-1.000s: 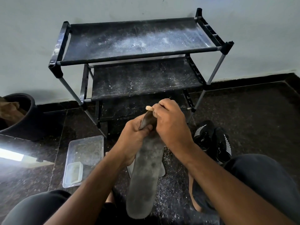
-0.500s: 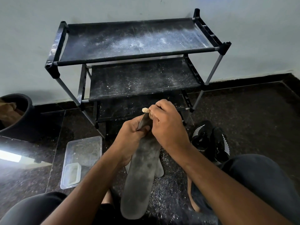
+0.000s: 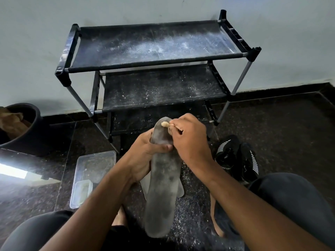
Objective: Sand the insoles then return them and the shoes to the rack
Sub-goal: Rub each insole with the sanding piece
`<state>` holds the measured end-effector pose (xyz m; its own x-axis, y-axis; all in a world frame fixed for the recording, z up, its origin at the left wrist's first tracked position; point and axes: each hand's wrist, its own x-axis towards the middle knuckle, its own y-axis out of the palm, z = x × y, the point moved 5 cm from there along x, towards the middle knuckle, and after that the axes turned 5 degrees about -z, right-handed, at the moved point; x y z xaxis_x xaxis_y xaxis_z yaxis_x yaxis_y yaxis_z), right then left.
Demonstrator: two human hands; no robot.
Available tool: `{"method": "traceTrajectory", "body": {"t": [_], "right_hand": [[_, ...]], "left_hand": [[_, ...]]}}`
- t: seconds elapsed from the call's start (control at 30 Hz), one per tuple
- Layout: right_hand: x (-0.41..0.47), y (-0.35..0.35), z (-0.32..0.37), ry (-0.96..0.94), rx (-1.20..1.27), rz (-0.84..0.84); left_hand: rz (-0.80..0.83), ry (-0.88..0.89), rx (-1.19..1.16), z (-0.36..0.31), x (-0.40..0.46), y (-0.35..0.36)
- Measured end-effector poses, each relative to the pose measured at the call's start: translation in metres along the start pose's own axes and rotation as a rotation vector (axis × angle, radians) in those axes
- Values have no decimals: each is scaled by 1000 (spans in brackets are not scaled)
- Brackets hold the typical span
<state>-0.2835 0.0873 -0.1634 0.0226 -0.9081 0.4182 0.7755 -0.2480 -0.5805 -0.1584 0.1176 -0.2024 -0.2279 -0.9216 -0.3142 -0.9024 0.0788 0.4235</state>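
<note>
Two hands | left hand (image 3: 145, 156) grips insole (image 3: 163, 187) mid-length | right hand (image 3: 190, 140) at tip

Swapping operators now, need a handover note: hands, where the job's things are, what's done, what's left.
Left hand grips the grey insole around its upper part, held upright over the floor.
Right hand pinches a small tan sanding piece against the insole's top end.
A second insole lies on the floor behind the held one, mostly hidden.
The black shoes sit on the floor to the right, below the rack, whose shelves carry only dust.
A clear plastic tub stands on the floor at left.
Done: sanding under way; dust on the floor.
Left: finish sanding, then return insoles and shoes to the rack.
</note>
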Motion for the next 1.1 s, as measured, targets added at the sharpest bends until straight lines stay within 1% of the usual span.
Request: {"method": "traceTrajectory", "body": {"t": [0.07, 0.13, 0.23, 0.43, 0.5, 0.6, 0.7, 0.73, 0.8, 0.87, 0.93, 0.97, 1.07, 1.1], "right_hand": [[5, -10, 0, 59, 50, -50], [5, -14, 9, 31, 123, -26], [-3, -5, 25, -97, 157, 101], [-8, 9, 25, -158, 178, 326], [-9, 12, 23, -189, 163, 368], [-8, 20, 16, -209, 124, 309], [-9, 22, 17, -271, 116, 191], [-10, 21, 18, -301, 97, 191], [-8, 15, 16, -347, -39, 207], [3, 4, 7, -287, -112, 144], [9, -5, 5, -216, -72, 51], [7, -6, 12, -222, -39, 44], [-14, 4, 37, -317, 35, 155], [-17, 6, 39, -328, 45, 169]], "left_hand": [[31, -29, -40, 3, -2, 0], [16, -43, -70, 3, 0, -3], [-15, -9, -52, 2, 2, -5], [-14, 55, 26, 0, 3, -1], [-6, 56, 37, -1, 3, -3], [57, 37, 64, 2, 3, 0], [76, 30, 106, 0, 1, 3], [84, 33, 122, -1, 0, 4], [110, 26, 146, 1, -2, 5], [119, 3, 137, 5, -4, 8], [111, -7, 120, 5, -5, 8], [91, -3, 111, 4, -5, 6], [4, 27, 80, 0, -2, -2], [2, 46, 93, -2, -2, -3]]}}
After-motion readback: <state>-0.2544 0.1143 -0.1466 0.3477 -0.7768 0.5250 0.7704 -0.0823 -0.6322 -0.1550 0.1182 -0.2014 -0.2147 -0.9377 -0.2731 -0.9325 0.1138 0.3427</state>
